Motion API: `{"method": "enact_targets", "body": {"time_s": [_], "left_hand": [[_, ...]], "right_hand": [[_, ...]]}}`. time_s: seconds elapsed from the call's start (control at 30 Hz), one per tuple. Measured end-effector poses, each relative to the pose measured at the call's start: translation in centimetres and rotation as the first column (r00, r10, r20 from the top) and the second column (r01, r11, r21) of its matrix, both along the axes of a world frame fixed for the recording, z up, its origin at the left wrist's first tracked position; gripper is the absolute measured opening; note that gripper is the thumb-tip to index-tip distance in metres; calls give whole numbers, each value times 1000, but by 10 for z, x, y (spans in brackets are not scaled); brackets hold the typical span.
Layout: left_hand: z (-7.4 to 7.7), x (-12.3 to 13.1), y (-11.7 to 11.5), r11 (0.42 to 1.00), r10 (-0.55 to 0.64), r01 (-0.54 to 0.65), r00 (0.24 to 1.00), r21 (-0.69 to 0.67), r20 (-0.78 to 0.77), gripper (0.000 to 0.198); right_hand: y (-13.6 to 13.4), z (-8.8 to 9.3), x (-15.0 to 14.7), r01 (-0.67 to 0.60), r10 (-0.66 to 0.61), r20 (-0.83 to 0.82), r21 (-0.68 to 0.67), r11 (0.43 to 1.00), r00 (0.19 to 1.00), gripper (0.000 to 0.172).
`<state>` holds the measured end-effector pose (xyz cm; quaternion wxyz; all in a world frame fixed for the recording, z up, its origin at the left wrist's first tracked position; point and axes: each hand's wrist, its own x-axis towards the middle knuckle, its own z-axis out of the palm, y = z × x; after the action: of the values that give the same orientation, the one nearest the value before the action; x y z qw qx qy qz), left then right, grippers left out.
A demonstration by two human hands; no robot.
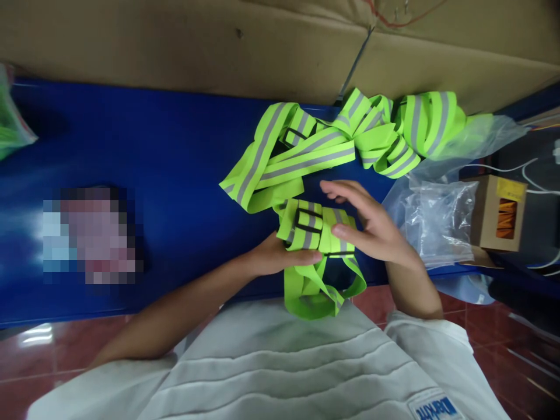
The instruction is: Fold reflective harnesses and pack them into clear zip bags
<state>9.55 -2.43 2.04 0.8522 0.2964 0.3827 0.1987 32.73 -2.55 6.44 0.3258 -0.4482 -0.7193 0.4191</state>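
Observation:
Over the front part of the blue table, my left hand (280, 255) grips a folded yellow-green reflective strap (308, 224) with black buckles, its thumb across the lower edge and its other fingers hidden beneath. A loose loop of the strap hangs down toward my shirt. My right hand (370, 224) is at the strap's right side, fingers apart, with the thumb touching the folded band. Just beyond both hands lies a loose pile of similar straps (271, 151), which stretches to the right along the back of the table.
Clear plastic bags (441, 216) and a small cardboard box (499, 213) with orange contents are at the right. Brown cardboard (175, 52) borders the back of the blue table (184, 163). A pixelated object (100, 233) lies at the left, and a green bag (13, 122) is at the far left edge.

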Motion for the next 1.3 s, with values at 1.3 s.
{"method": "enact_targets", "body": {"time_s": [1.3], "left_hand": [[7,12,4,955,79,-23,981,296,-179,52]], "right_hand": [[-9,-11,-10,384,-380,-89,40,922,921,40]]}}
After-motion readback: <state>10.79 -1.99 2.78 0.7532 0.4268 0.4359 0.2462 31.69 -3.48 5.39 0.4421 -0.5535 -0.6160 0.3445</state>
